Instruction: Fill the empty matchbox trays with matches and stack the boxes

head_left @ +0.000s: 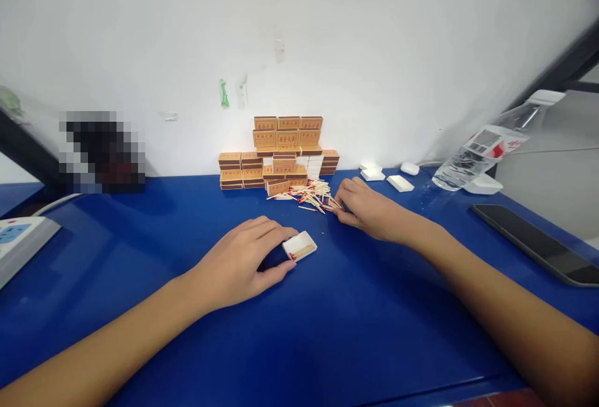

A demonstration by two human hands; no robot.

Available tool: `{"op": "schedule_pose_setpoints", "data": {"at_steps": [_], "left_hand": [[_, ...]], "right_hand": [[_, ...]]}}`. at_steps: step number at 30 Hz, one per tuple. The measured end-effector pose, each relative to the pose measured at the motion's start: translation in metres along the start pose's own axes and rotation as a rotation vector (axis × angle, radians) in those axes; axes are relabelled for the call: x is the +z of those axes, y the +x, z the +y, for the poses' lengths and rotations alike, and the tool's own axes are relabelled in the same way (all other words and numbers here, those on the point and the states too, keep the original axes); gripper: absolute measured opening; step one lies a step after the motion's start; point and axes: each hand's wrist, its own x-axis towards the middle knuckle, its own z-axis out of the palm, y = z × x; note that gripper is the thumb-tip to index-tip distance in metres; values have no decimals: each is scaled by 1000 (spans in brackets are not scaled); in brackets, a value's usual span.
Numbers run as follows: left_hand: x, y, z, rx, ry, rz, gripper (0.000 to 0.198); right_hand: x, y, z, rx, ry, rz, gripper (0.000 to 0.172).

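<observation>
My left hand [248, 257] rests on the blue table and grips a small white matchbox tray [299, 240] between thumb and fingers. Several red-tipped matches [304, 251] lie along the tray's near side. To the right, my right hand [365, 207] pinches matches at the right edge of a loose match pile [313, 193]. How many matches are in its fingertips is hard to make out. Right behind the pile, orange and brown matchboxes [287, 138] are stacked against the wall, with white trays [315, 165] among them.
White matchbox trays [373, 174] and a white rounded case [410, 168] lie at the back right. Beyond them a clear water bottle [491, 145] leans against the wall. A dark phone [538, 241] lies at the right; a white device [23, 241] sits at the left edge.
</observation>
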Motion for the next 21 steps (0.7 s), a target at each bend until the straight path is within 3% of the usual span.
{"op": "schedule_pose_setpoints", "data": {"at_steps": [5,12,15,21], "left_hand": [[1,-2,-1,-41,34,2,48],[5,-2,-1,-120,-23,34,71],[8,-1,0,-148,-59,58,73],[10,0,1,-153,-88,82,60]], "right_hand": [[-10,-1,-15,-34,159,32,19],[-31,-1,-70,-131,353,11,18],[-28,-1,-83,-185,253,1,17],[-16,3,-91,-336,-211,44,25]]}}
